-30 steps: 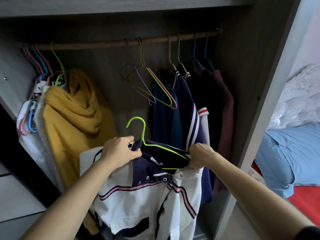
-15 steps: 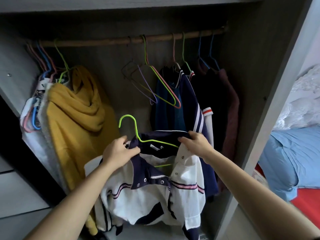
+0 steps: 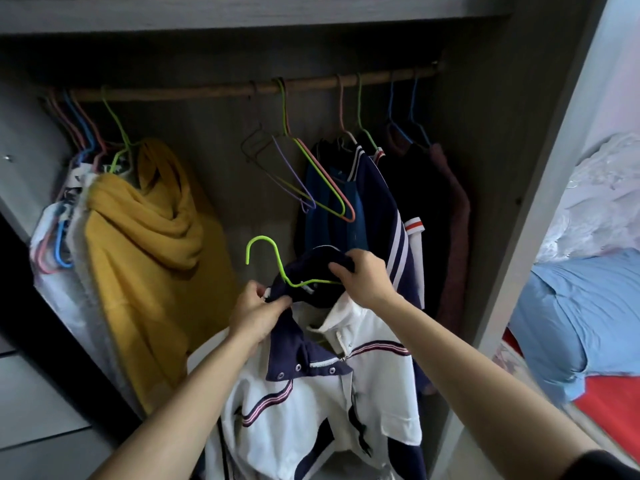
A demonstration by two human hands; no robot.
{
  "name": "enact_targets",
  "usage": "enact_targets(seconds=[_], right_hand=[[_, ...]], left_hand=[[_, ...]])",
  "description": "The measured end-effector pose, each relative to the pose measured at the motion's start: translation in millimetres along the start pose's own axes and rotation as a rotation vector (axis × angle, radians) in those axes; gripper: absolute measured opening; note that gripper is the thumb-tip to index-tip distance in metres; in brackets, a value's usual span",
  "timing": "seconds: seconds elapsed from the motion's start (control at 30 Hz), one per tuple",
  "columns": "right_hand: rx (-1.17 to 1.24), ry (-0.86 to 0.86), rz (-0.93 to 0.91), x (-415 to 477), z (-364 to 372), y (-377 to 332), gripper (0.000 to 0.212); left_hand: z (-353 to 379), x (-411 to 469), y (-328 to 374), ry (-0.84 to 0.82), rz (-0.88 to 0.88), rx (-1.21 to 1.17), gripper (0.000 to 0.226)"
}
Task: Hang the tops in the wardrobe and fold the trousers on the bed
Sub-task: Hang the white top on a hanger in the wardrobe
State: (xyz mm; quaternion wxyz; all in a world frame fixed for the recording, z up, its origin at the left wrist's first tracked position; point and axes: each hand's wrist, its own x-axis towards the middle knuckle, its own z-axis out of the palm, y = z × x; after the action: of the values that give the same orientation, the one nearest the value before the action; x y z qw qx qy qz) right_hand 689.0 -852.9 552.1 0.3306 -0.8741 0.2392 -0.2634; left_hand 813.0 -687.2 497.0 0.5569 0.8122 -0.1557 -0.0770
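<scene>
A white jacket point(image 3: 311, 403) with a navy collar and striped bands hangs in front of me on a lime green hanger point(image 3: 266, 258), whose hook points up and to the left. My left hand point(image 3: 256, 313) pinches the navy collar at its left end. My right hand point(image 3: 363, 278) grips the bunched collar at the right, over the hanger's shoulder. Both are below the wooden wardrobe rail point(image 3: 221, 88). The hanger's lower bar is hidden inside the jacket.
On the rail hang a mustard hooded top point(image 3: 149, 244) at left, several bare coloured hangers point(image 3: 311, 181) in the middle, and a navy striped top point(image 3: 381, 216) with dark garments at right. A gap lies between them. A bed with blue bedding point(image 3: 581, 313) is beyond the wardrobe's side panel.
The jacket and hanger have risen. My right hand moved inward and now bunches the collar over the hanger; my left hand shifted to the collar's left end.
</scene>
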Motion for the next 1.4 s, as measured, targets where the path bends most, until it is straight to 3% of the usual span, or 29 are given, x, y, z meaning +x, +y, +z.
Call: enact_targets(seconds=[0.17, 0.23, 0.3, 0.33, 0.4, 0.57, 0.73, 0.83, 0.87, 0.93, 1.03, 1.13, 1.2, 1.3, 1.4], right_hand=[[0.334, -0.199, -0.006, -11, -3, 13, 0.009], [0.089, -0.172, -0.126, -13, -3, 28, 0.015], [-0.365, -0.060, -0.230, -15, -2, 43, 0.026], [-0.463, -0.049, -0.250, -16, -3, 48, 0.030], [-0.373, -0.120, -0.265, -17, -5, 52, 0.030], [-0.162, -0.069, -0.274, -15, -16, 52, 0.022], [-0.089, -0.016, -0.173, -19, -23, 61, 0.027], [-0.098, -0.009, -0.193, -22, -11, 56, 0.029], [-0.096, -0.005, -0.199, -21, -8, 53, 0.029], [-0.082, -0.026, -0.241, -20, -5, 48, 0.029], [-0.134, -0.120, -0.332, -21, -1, 42, 0.027], [-0.511, 0.048, -0.358, -17, -2, 45, 0.024], [-0.654, 0.107, -0.236, -18, -5, 43, 0.023], [-0.486, -0.026, -0.033, -17, -2, 44, 0.031], [-0.056, -0.077, 0.124, -13, -2, 39, 0.035]], left_hand=[[-2, -2, -1, -0.012, -0.083, -0.121, 0.044], [-2, -6, 0, -0.040, -0.097, -0.186, 0.040], [0, -7, 6, -0.079, -0.107, -0.268, 0.032], [0, -8, 9, -0.091, -0.113, -0.308, 0.029], [0, -9, 13, -0.086, -0.082, -0.337, 0.030], [-18, -2, 16, -0.141, 0.208, -0.096, 0.025], [-46, 5, 0, -0.116, 0.144, 0.204, 0.029], [-37, 2, 4, -0.168, 0.259, 0.408, 0.044], [-31, 0, 10, -0.214, 0.294, 0.350, 0.046], [-17, -7, 30, -0.274, 0.272, 0.019, 0.042], [-1, -7, 55, -0.119, 0.149, -0.354, 0.047], [9, -3, 62, -0.112, -0.030, -0.653, 0.047], [13, -3, 65, -0.159, -0.154, -0.792, 0.051], [20, -5, 67, -0.173, -0.215, -0.878, 0.057], [30, -12, 71, -0.139, -0.166, -0.841, 0.052]])
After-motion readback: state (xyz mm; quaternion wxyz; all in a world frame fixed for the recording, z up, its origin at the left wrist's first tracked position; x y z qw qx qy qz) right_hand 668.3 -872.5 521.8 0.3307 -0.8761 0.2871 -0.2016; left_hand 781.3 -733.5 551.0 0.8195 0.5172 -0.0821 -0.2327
